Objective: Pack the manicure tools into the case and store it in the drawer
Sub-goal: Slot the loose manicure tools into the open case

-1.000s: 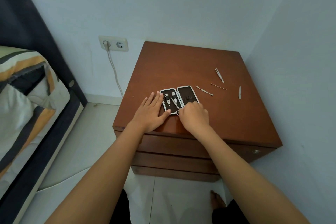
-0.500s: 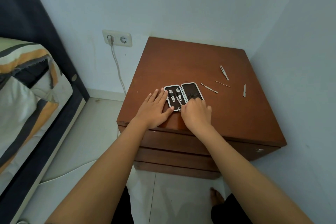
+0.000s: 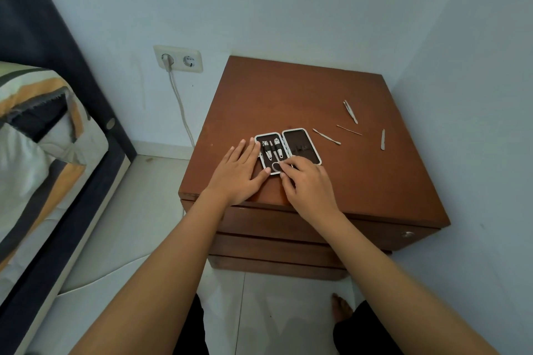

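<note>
A small dark case with a white rim [image 3: 288, 150] lies open on the brown wooden table [image 3: 375, 179], near the front edge. The left hand [image 3: 238, 171] rests flat beside it, fingers together and holding nothing, keeping the case from sliding. The right hand [image 3: 307, 181] pinches the little silver scissors [image 3: 277, 163] by the ring and seems to be tucking them into the left half. Four thin silver tools wait to the right: a pusher [image 3: 326, 136], a thin stick [image 3: 349, 130], tweezers [image 3: 350, 111] and a small file [image 3: 382, 139]. Next, I think, the right hand must reach over for the nearest one.
</note>
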Available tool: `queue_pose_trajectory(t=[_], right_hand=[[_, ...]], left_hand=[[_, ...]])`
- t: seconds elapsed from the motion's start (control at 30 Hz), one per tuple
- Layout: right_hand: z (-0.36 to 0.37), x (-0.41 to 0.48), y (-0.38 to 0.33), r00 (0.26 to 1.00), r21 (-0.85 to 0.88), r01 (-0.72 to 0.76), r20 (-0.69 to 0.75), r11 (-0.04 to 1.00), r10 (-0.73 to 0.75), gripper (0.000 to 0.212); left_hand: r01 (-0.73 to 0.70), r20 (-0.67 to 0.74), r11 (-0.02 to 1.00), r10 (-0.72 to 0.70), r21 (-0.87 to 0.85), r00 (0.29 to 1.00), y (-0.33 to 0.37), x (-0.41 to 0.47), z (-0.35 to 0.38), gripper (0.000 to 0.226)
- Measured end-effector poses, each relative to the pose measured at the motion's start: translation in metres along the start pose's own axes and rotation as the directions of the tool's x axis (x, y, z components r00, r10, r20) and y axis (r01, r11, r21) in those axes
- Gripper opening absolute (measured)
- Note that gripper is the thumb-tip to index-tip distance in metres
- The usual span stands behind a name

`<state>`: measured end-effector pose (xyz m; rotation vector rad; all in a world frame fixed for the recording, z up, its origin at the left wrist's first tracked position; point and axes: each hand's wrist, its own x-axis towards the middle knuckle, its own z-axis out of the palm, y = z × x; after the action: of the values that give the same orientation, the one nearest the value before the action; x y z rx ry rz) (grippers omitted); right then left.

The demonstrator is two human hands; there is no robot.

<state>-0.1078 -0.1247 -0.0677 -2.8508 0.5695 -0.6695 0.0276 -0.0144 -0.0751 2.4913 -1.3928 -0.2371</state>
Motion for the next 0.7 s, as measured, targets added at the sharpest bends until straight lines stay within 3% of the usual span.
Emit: queue_pose_trajectory(t=[0.2, 0.33, 0.47, 0.6, 0.7], right_hand=[[0.001, 0.008, 0.005, 0.998, 0.066, 0.03, 0.061, 0.997, -0.034, 0.031], [-0.006, 0.015, 0.019, 0.997, 0.229, 0.018, 0.066, 0.973, -0.034, 0.035], [-0.022, 0.052, 0.067, 0.98, 0.351, -0.146, -0.078, 0.925, 0.184, 0.024], [-0.027, 0.101, 0.13, 0.887, 0.247, -0.426, -0.074, 0.871, 0.455, 0.029], [-0.017, 0.122, 0.158, 0.847, 0.183, -0.517, -0.032, 0.836, 0.531, 0.03]], left_hand=[[-0.007, 0.001, 1.0, 0.007, 0.012, 1.0, 0.0, 0.0, 0.001, 0.068], [-0.009, -0.014, 1.0, 0.009, 0.026, 1.0, -0.002, 0.001, 0.004, 0.074], [0.002, -0.044, 1.0, -0.001, 0.023, 0.999, -0.003, 0.002, 0.006, 0.087], [0.014, -0.077, 1.0, -0.015, -0.017, 0.997, 0.0, 0.003, 0.004, 0.09], [0.034, -0.121, 0.999, -0.037, -0.026, 0.992, 0.004, 0.003, 0.005, 0.092]])
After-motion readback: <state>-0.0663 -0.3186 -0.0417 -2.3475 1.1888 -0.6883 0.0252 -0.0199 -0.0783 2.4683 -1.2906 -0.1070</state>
